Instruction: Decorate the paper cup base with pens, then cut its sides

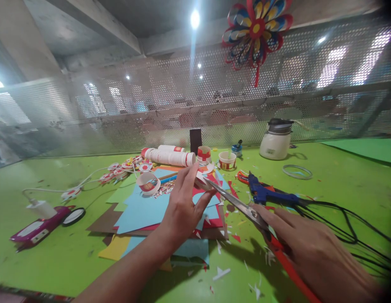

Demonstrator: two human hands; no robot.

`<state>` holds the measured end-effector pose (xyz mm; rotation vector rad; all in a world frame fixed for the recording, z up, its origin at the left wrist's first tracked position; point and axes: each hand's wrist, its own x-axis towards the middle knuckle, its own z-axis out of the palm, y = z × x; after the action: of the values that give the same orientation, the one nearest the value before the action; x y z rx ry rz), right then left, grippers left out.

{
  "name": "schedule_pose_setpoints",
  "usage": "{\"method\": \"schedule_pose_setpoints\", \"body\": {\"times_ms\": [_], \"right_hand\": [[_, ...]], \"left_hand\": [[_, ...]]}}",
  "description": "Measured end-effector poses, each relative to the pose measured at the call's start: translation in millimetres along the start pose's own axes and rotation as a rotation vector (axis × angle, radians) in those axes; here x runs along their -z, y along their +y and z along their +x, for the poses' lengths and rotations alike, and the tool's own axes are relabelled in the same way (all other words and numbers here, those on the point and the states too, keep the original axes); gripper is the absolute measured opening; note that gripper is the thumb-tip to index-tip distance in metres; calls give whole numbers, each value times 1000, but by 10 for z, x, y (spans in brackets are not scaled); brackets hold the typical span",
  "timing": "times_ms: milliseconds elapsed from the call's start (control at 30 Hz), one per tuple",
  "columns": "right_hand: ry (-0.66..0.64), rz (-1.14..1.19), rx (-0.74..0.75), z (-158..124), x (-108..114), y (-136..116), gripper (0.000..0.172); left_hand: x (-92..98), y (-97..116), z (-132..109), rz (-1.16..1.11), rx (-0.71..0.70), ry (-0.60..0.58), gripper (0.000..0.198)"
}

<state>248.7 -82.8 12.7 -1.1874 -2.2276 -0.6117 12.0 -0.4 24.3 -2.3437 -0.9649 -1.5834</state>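
My left hand [182, 202] pinches a small piece of white paper [200, 180] between thumb and fingers, above a stack of coloured paper [141, 214]. My right hand [315, 242] is wrapped round the red handles of a pair of scissors [235, 203]. The blade tips reach the paper piece beside my left fingertips; whether they are cutting into it I cannot tell. A cut-down paper cup [148, 184] with a red print rests on the stack to the left of my left hand, near a heap of paper scraps [164, 189].
Behind lie a long row of nested paper cups [170, 157], a phone-like black slab [196, 141] and a white jar [275, 141]. Blue glue gun [271, 194] and black cables [344, 216] occupy the right. A purple power strip [40, 227] sits left. A paper pinwheel flower [256, 28] hangs above.
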Motion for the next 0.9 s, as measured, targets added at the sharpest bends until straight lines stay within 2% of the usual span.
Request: {"method": "schedule_pose_setpoints", "body": {"times_ms": [900], "right_hand": [[-35,3,-25,-3,-6,30,36]], "left_hand": [[-6,-21,-5,41,-68,-34,60]]}}
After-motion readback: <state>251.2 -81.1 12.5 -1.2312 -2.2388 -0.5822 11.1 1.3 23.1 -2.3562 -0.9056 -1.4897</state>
